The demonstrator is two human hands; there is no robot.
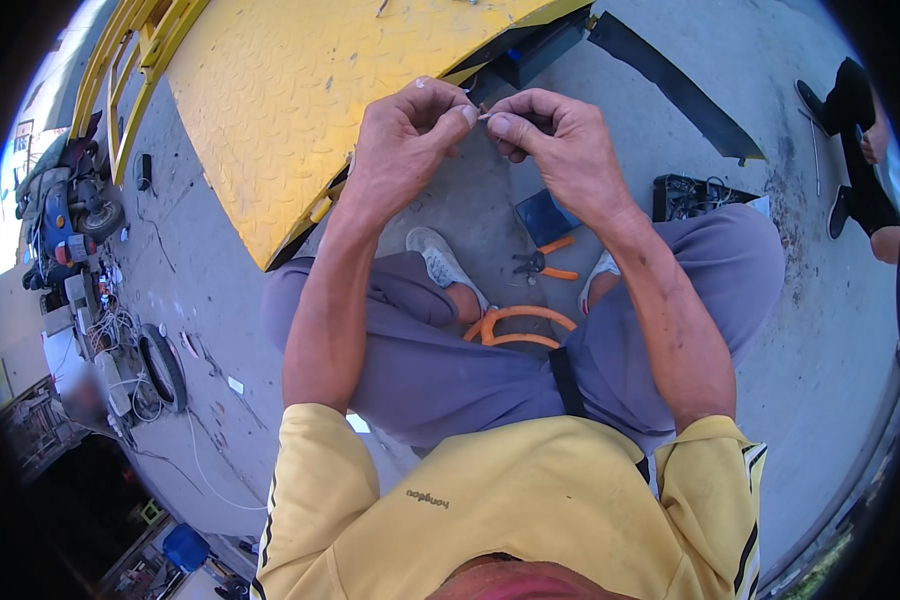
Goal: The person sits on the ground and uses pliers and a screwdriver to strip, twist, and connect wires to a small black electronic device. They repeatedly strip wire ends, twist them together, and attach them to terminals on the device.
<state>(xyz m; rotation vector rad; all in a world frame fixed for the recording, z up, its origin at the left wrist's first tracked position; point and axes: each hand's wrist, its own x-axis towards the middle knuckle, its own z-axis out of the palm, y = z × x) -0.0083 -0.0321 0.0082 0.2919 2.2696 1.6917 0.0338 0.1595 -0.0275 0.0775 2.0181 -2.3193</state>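
Observation:
My left hand (405, 140) and my right hand (555, 140) are raised together in front of me, fingertips pinching a small thin piece, maybe a wire end (483, 116), between them. I am squatting on concrete in grey trousers and white shoes. Orange-handled pliers (542, 264) lie on the ground between my feet. An orange cable loop (518, 326) lies below my knees. A small dark blue flat object (545, 215) rests on the ground under my right hand.
A large yellow checker-plate ramp (300, 90) fills the ground ahead and left. A black box of parts (695, 195) sits at right. Another person (860, 150) crouches at far right. A scooter (65, 210), a tyre (163, 368) and cables lie at left.

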